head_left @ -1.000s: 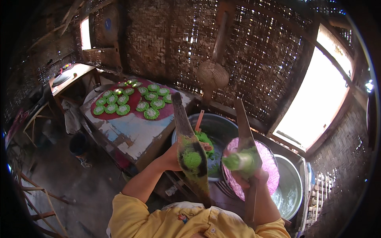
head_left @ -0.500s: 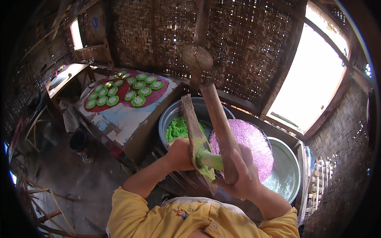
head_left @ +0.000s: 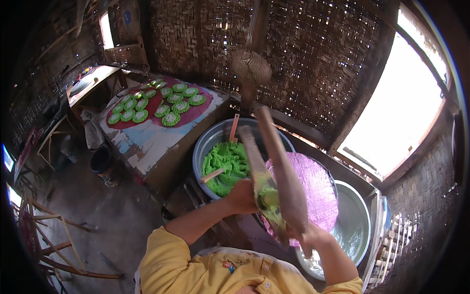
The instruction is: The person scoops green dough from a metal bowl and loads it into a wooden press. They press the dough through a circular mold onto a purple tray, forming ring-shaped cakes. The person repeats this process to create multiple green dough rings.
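In front of me I hold a wooden press made of two bars. My left hand point(head_left: 241, 197) is closed round the left bar point(head_left: 253, 152), whose middle is smeared with green dough. My right hand point(head_left: 311, 237) grips the low end of the right bar point(head_left: 280, 164), its fingers partly hidden. A green-coated round plunger point(head_left: 270, 197) shows between the bars. Behind the press lies a round pink shiny sheet point(head_left: 316, 188). To its left, a grey-blue basin point(head_left: 197, 169) holds bright green dough point(head_left: 225, 161), with a wooden handle point(head_left: 213, 175) sticking out.
On the left, a worn table point(head_left: 147, 154) bears several green lacy rounds point(head_left: 171, 118) on red and pink sheets. A pale basin of water point(head_left: 360, 230) stands at the right. A woven wall point(head_left: 196, 54) rises behind, and a wooden frame point(head_left: 54, 252) stands at lower left.
Both hands and the press have shifted right, and the bars are now closer together, with less plunger showing. More of the dough and the handles in the basin are visible.
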Demonstrator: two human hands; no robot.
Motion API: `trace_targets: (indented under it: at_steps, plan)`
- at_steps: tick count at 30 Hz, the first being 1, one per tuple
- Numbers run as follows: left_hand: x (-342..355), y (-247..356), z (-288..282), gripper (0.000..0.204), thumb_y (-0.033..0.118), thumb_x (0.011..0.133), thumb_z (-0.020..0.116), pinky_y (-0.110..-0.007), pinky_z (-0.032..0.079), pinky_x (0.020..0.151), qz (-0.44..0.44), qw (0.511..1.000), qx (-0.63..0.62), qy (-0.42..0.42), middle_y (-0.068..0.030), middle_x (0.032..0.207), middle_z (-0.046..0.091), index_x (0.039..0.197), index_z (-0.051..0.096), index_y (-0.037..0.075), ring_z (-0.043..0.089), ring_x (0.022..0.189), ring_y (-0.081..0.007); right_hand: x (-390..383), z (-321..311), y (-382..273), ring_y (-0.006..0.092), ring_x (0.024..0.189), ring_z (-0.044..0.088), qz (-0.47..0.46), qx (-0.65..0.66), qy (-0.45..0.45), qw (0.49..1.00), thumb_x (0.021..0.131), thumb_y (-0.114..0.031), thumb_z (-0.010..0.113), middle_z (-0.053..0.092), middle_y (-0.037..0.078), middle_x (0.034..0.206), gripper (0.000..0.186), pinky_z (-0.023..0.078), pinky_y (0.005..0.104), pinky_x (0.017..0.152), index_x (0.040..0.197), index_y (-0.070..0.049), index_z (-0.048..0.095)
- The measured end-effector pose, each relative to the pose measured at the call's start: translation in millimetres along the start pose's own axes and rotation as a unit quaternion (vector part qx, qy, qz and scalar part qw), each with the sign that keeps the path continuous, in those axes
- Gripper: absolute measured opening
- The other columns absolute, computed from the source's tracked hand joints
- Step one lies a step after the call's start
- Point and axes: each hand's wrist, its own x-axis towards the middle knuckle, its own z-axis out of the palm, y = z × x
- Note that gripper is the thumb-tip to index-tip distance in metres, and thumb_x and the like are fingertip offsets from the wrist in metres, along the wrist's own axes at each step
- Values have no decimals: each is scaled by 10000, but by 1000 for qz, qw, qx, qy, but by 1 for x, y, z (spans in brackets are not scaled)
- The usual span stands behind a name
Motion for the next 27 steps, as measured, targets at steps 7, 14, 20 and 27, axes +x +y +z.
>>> trace_targets:
  at_steps: [7, 14, 20, 27]
  plan:
    - [126, 13, -73, 1141, 319, 619, 814, -563, 210, 1062, 199, 531, -814, -131, -156, 1493, 113, 1459, 47, 232, 186, 1361, -347, -16, -15, 22, 290, 1117, 483, -40, 252, -83, 963, 639, -649, 659, 444, 211, 1253, 1121, 381, 412, 927, 1407, 22, 195]
    - [200, -33, -38, 820, 260, 781, 686, -508, 285, 1052, 222, 598, -767, -73, -132, 1280, 423, 1423, 189, 148, 414, 1221, -301, -15, -85, -32, 314, 1087, 506, 55, 117, 8, 992, 590, -770, 591, 473, 225, 1211, 1224, 422, 438, 884, 1428, -5, 132]
    - [228, -118, 20, 447, 490, 866, 518, -444, 373, 967, 47, 453, -890, -14, -92, 1089, 561, 1135, 523, 132, 512, 1098, -271, 4, -120, -45, 300, 1027, 550, 76, 103, 85, 988, 655, -731, 569, 487, 242, 1210, 1175, 423, 415, 879, 1426, 28, 108]
    - [210, -146, 51, 435, 584, 874, 421, -278, 466, 594, -14, 409, -911, 53, -54, 857, 574, 893, 592, 185, 560, 899, -246, 5, -131, -48, 331, 1012, 553, 130, 88, 149, 976, 694, -526, 641, 501, 238, 1181, 968, 431, 430, 871, 1391, 18, 248]
